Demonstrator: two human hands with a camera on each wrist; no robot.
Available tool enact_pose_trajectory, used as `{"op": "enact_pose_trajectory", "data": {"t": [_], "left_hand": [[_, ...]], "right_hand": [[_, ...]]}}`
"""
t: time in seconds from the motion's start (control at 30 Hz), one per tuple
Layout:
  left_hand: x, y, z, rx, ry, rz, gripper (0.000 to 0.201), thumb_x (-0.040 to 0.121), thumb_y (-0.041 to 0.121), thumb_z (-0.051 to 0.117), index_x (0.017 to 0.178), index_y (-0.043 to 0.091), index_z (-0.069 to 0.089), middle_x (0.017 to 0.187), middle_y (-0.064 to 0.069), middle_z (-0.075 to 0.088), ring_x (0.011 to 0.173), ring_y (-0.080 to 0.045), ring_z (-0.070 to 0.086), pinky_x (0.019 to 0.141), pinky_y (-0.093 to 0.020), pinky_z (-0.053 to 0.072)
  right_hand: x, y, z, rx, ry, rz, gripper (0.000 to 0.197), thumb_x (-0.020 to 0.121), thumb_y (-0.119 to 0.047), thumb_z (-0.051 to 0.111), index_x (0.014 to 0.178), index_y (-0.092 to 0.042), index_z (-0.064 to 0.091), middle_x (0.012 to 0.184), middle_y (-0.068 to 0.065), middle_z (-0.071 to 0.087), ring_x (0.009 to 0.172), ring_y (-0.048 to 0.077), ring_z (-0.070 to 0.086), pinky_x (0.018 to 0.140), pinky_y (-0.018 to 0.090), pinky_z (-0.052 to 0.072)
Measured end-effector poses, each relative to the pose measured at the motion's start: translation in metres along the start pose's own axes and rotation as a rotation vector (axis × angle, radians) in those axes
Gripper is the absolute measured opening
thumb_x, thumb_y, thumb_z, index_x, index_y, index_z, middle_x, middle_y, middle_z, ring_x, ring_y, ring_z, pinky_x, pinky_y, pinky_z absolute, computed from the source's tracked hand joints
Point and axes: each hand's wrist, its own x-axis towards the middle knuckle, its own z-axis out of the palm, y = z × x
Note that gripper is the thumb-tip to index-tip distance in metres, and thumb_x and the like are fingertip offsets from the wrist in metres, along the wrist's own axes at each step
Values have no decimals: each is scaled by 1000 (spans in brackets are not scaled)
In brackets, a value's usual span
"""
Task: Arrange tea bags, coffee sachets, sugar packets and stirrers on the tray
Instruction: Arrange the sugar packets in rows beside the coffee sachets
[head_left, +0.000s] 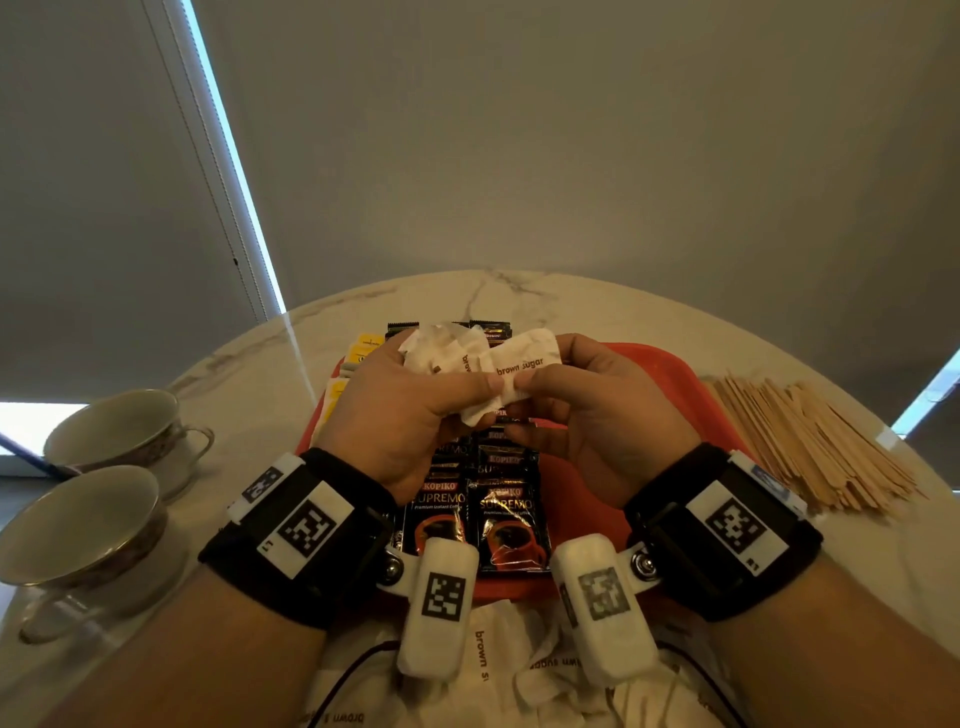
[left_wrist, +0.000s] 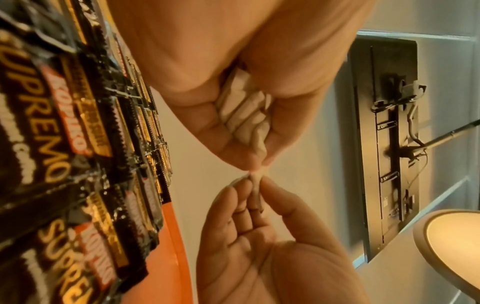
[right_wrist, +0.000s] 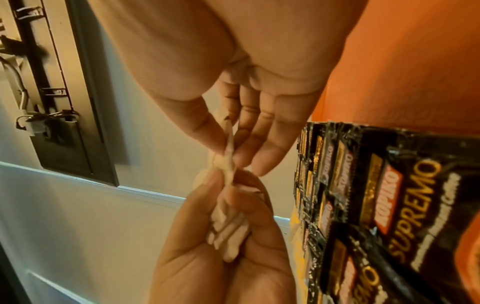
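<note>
Both hands hover over the red tray (head_left: 660, 364). My left hand (head_left: 457, 371) grips a bunch of white brown-sugar packets (head_left: 441, 348), seen as a stack (left_wrist: 244, 115) between its thumb and fingers. My right hand (head_left: 545, 371) pinches the end of one sugar packet (head_left: 524, 364) that touches the bunch (right_wrist: 228, 230); the pinch shows in the right wrist view (right_wrist: 228, 144). Black coffee sachets (head_left: 498, 514) lie in overlapping rows on the tray. Yellow tea bags (head_left: 363, 348) sit at the tray's far left. Wooden stirrers (head_left: 810, 441) lie piled on the table to the right.
More loose sugar packets (head_left: 493, 665) lie at the near table edge below my wrists. Two teacups (head_left: 119, 431) (head_left: 78, 525) stand at the left on the round marble table (head_left: 571, 301). The tray's right part (right_wrist: 402, 72) is bare.
</note>
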Motion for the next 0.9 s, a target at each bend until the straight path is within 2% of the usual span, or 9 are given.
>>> {"op": "enact_pose_trajectory", "data": {"t": [0.17,0.27,0.37,0.47,0.6,0.67,0.77,0.83,0.9], "left_hand": [[-1,1,-2,144,-73,52,33,77,-15,76,101,6,69,87,-9,78,80,-25,77,60,-28,58],[-1,4,-2,67,-64,-8,35,79,-20,70,104,5,67,84,-9,77,76,-25,77,55,-27,58],[-1,5,-2,-29,-45,-57,36,79,-15,71,110,3,67,91,-15,79,79,-28,78,55,-27,59],[0,4,-2,-34,-52,-52,45,74,-9,75,117,0,66,95,-17,78,81,-29,78,57,-28,59],[-1,1,-2,97,-78,27,39,75,-13,77,109,2,67,98,-18,77,90,-33,77,70,-35,62],[-2,1,-2,138,-83,38,38,77,-15,75,108,4,68,99,-17,77,92,-34,77,74,-37,63],[0,2,-3,87,-50,17,41,78,-18,73,112,3,66,97,-18,77,89,-36,77,68,-37,62],[0,3,-3,46,1,16,42,79,-19,71,113,4,65,94,-16,78,84,-33,78,61,-33,61],[1,5,-5,-5,53,-3,43,80,-19,70,116,4,65,96,-17,78,81,-31,79,57,-31,60]], "right_hand": [[-3,-2,1,-99,-1,-82,18,86,-8,75,102,-5,69,97,13,77,82,23,75,62,28,59],[-2,-3,-1,-35,25,-105,10,90,-7,69,99,-5,71,94,13,77,79,24,75,63,31,61],[-1,-3,-1,-19,17,-99,11,94,-7,64,102,-6,73,97,10,77,81,21,74,65,32,61],[-1,-1,0,-30,22,-91,12,94,-10,65,104,-7,71,97,8,76,80,20,74,64,33,60],[-1,4,-1,-189,21,-82,19,84,-16,78,101,-9,73,102,13,76,87,25,73,72,37,60],[0,4,0,-173,41,-120,11,85,-13,76,96,-9,74,96,13,76,84,25,73,69,35,59],[1,1,-1,-96,67,-124,8,89,-10,72,95,-5,74,90,12,76,77,24,73,66,33,60],[2,-1,-5,-100,45,-53,16,88,-9,73,103,-3,72,96,15,76,79,24,73,67,31,61],[3,-1,-8,-141,49,9,17,86,-5,74,102,-1,71,92,16,75,73,21,70,64,27,59]]}}
